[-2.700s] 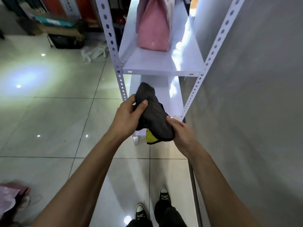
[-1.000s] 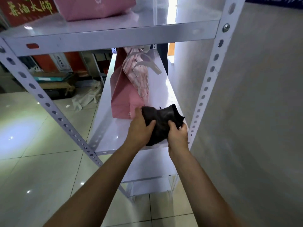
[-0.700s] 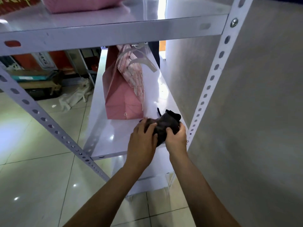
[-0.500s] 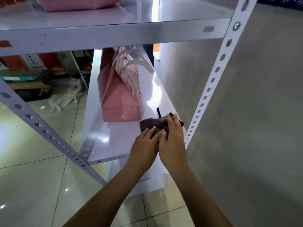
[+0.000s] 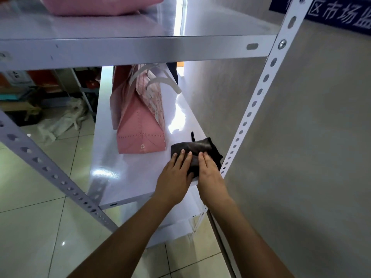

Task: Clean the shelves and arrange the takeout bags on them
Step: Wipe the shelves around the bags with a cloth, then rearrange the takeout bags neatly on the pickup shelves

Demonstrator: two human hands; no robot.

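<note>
**A:** What are you working with right now?

**B:** I'm pressing a dark folded cloth (image 5: 197, 150) flat onto the middle shelf (image 5: 128, 173), at its front right corner, just beside the perforated upright (image 5: 248, 115). The left hand (image 5: 174, 177) and right hand (image 5: 210, 175) are both lying palm-down on it, fingers spread flat, neither grip closing around anything.

**A:** How is it handling?

**B:** I'm judging it as soft, light and limp, bunching easily, so I'm keeping flat palms on top rather than pinching an edge. The pink paper takeout bag (image 5: 140, 125) standing just beside the cloth is looking light, stiff-creased and easy to tip or crush; I'm thinking its white handles (image 5: 162, 81) are the place to take it.

**A:** And the surroundings?

**B:** The shelf is showing glossy white, probably slick under the cloth. The upper shelf (image 5: 130, 49) is carrying another pink bag (image 5: 96, 5). A grey wall (image 5: 311, 137) is crowding the right side, and glossy floor tiles (image 5: 36, 227) are spreading out to the left.
</note>
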